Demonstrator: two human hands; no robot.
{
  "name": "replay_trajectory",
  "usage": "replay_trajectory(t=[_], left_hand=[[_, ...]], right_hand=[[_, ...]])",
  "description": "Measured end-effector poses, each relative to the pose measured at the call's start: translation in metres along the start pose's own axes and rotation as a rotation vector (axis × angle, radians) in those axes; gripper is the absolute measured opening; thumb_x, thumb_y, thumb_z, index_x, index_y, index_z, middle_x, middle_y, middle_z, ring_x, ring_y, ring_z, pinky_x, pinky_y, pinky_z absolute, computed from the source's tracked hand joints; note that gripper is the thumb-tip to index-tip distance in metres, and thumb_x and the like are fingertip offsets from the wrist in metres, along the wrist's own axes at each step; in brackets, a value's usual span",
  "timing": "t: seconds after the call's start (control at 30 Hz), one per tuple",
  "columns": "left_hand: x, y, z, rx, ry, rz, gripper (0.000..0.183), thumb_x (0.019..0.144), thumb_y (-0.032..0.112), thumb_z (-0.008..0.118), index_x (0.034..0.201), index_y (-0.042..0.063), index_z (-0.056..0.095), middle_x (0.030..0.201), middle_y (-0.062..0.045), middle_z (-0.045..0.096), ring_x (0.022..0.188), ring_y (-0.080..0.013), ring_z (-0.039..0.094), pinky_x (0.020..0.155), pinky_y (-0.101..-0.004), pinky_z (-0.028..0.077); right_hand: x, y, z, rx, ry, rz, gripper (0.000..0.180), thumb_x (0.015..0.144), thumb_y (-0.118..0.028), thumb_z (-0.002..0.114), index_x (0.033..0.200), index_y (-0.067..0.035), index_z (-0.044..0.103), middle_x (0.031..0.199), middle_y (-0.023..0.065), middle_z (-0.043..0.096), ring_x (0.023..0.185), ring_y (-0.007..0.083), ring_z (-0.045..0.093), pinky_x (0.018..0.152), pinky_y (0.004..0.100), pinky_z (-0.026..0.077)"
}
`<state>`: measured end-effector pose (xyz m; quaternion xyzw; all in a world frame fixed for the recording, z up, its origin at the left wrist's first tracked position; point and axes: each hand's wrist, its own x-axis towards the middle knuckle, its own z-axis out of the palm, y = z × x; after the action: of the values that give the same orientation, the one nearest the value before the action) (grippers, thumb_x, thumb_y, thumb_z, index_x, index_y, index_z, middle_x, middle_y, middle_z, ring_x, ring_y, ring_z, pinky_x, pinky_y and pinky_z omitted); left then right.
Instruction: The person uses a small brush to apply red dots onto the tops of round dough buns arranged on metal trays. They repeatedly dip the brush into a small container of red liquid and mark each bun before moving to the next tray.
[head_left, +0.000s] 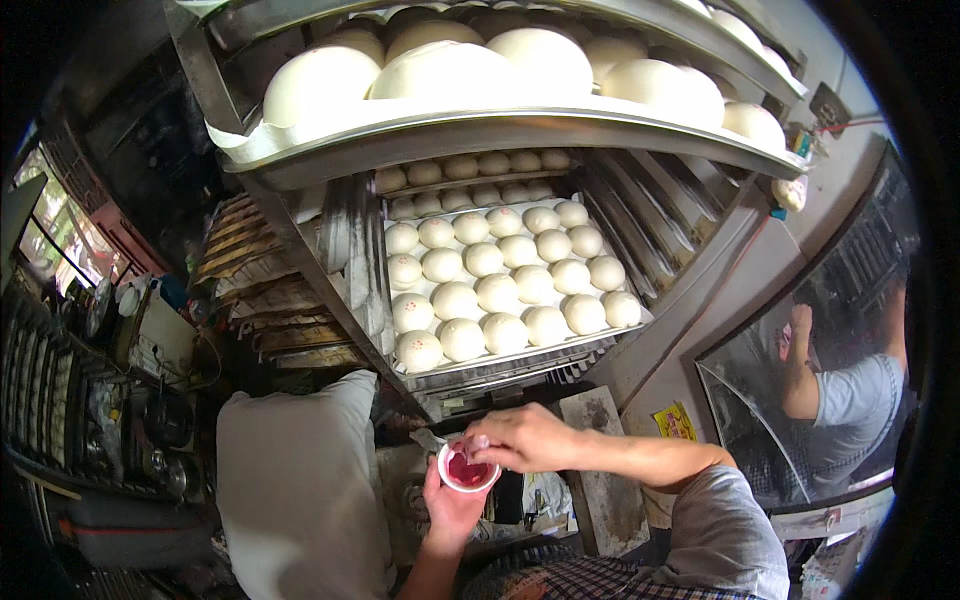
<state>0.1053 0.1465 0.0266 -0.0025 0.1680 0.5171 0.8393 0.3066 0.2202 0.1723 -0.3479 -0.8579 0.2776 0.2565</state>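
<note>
My left hand (454, 514) holds a small white cup (469, 490) from below, with deep red dye (466, 472) inside. Over the cup's mouth, my right hand (532, 439) pinches a small pale object (475, 445); the fingers partly cover it, so its kind is unclear. Beyond both hands, a tray (525, 351) of round white buns (497, 292) sticks out of a metal rack (322, 285). Red dotted marks show on several buns, among them the front-left bun (418, 350) and one in the back row (503, 220).
Another tray (517, 127) of large white buns juts out overhead, close to the camera. A stuffed pale sack (296, 487) stands at left, near stacked wooden boards (240, 232). At right, a dark glossy panel (810, 390) reflects a person. A worn board (607, 472) lies beside my right forearm.
</note>
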Motion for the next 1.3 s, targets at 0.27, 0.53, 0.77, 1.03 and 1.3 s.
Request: replay_trajectory(t=[0.27,0.53,0.77,1.03,1.3], left_hand=[[-0.002,-0.012,0.030,0.057,0.018,-0.056,0.056,0.112,0.058,0.047,0.146,0.017,0.064,0.143,-0.002,0.068,0.136,-0.0236,0.061,0.117,-0.0502,0.046],[-0.016,-0.008,0.003,0.029,0.043,-0.081,0.066,0.111,0.061,0.047,0.153,0.011,0.058,0.154,-0.015,0.063,0.142,-0.0396,0.059,0.115,-0.0614,0.049],[-0.059,-0.005,-0.044,0.023,0.287,0.025,0.075,0.111,0.066,0.040,0.150,0.004,0.055,0.148,-0.024,0.061,0.134,-0.0456,0.060,0.117,-0.0645,0.046],[-0.093,-0.008,-0.014,1.318,0.467,0.348,0.073,0.082,0.021,0.097,0.139,0.003,0.055,0.133,-0.017,0.068,0.120,-0.0344,0.072,0.095,-0.0507,0.064],[-0.078,-0.006,0.025,1.118,0.468,0.437,0.072,0.075,0.030,0.103,0.129,0.003,0.064,0.118,-0.016,0.075,0.107,-0.0326,0.076,0.089,-0.0454,0.064]], right_hand=[[-0.031,-0.012,0.021,-0.053,0.063,0.082,0.030,0.102,-0.031,0.074,0.121,-0.008,0.074,0.100,0.0136,0.076,0.085,0.0384,0.075,0.070,0.0487,0.061],[0.009,0.054,-0.072,0.073,0.356,0.154,0.020,0.110,-0.024,0.068,0.106,-0.007,0.077,0.097,0.0081,0.082,0.090,0.0225,0.080,0.083,0.0361,0.063],[0.093,0.249,-0.164,-0.303,0.648,0.496,0.027,0.105,-0.032,0.069,0.107,-0.006,0.076,0.098,0.0181,0.081,0.096,0.0375,0.078,0.083,0.0474,0.061],[0.124,0.317,-0.161,-0.527,0.585,0.781,0.036,0.098,-0.041,0.073,0.112,-0.007,0.079,0.102,0.0243,0.079,0.098,0.0456,0.075,0.089,0.0544,0.059],[0.152,0.300,-0.151,-0.245,0.483,0.463,0.023,0.105,-0.020,0.074,0.112,0.002,0.076,0.094,0.0164,0.082,0.090,0.0268,0.081,0.085,0.0377,0.062]])
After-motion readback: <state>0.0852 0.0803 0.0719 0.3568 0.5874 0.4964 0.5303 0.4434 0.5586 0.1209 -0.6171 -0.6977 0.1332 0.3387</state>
